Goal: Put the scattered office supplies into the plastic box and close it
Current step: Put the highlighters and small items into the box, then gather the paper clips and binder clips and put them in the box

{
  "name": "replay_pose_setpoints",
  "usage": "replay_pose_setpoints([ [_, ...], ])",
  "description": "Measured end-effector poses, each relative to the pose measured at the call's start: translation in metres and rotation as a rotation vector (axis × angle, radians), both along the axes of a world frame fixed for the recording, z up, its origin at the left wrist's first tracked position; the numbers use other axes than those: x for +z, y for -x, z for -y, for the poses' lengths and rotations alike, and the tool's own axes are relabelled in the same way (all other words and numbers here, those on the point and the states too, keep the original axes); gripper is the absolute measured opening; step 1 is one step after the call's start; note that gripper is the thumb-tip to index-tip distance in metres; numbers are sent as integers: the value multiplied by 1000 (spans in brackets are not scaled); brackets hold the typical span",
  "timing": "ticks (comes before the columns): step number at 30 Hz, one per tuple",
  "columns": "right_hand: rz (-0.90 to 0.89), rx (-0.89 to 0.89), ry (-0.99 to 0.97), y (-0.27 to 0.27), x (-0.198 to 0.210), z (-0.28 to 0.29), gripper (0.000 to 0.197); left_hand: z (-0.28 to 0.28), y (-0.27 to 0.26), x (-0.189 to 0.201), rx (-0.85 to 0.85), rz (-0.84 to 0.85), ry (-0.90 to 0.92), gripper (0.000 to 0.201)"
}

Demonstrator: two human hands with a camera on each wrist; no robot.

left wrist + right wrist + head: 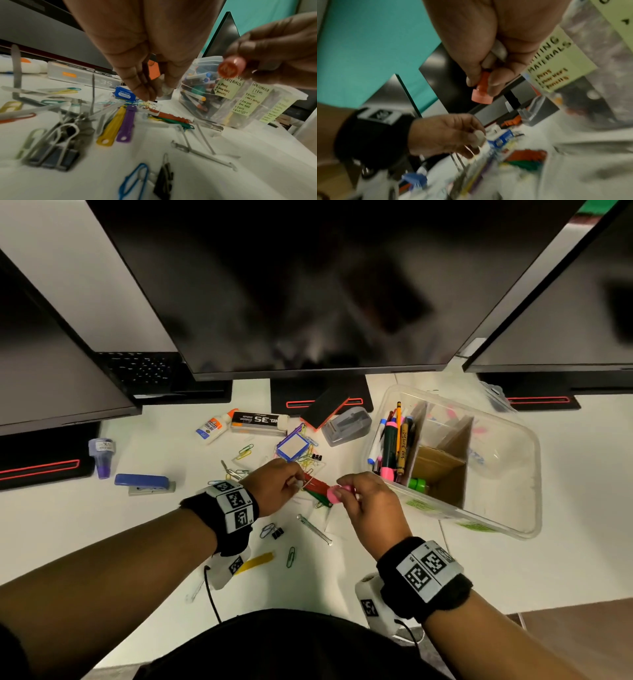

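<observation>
Box [507, 529] stands open; right hand [368, 501] pinches a pink cap [334, 494], left hand [274, 486] pinches a white piece [478, 136].

Both hands raised side by side, left hand [274, 486] and right hand [368, 503] fingers pinched.

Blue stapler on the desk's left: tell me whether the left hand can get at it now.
Probably not yet: the blue stapler lies unobstructed, but the left hand already pinches a small white piece, which it would have to put down first.
</observation>
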State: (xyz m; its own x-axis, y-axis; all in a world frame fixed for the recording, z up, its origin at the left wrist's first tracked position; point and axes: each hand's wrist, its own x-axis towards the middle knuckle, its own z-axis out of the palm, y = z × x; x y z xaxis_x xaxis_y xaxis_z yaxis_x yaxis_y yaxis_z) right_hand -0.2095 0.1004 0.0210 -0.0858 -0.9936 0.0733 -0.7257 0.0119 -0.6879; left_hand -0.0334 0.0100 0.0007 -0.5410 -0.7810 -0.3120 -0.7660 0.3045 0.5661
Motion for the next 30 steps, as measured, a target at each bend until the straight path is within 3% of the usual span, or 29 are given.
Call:
replay_pose_setpoints([
  [3,111,-101,148,11,25,0,9,1,10,6,18,-37,-7,21],
  [6,251,-325,169,46,39,2,4,2,23,16,52,-67,-28,21],
  [9,194,-512,87,86,36,4,11,2,40,28,51,-153,-1,20],
  [15,35,-560,-48,112,24,6,21,-7,76,53,-54,-236,83,20],
  [22,42,-629,82,117,8,0,24,-21,140,65,-193,-316,110,26],
  [27,79,-634,77,120,6,0,24,-25,153,59,-174,-252,-10,51],
  [30,32,-602,59,118,7,-1,23,-17,140,58,-127,-246,21,49],
])
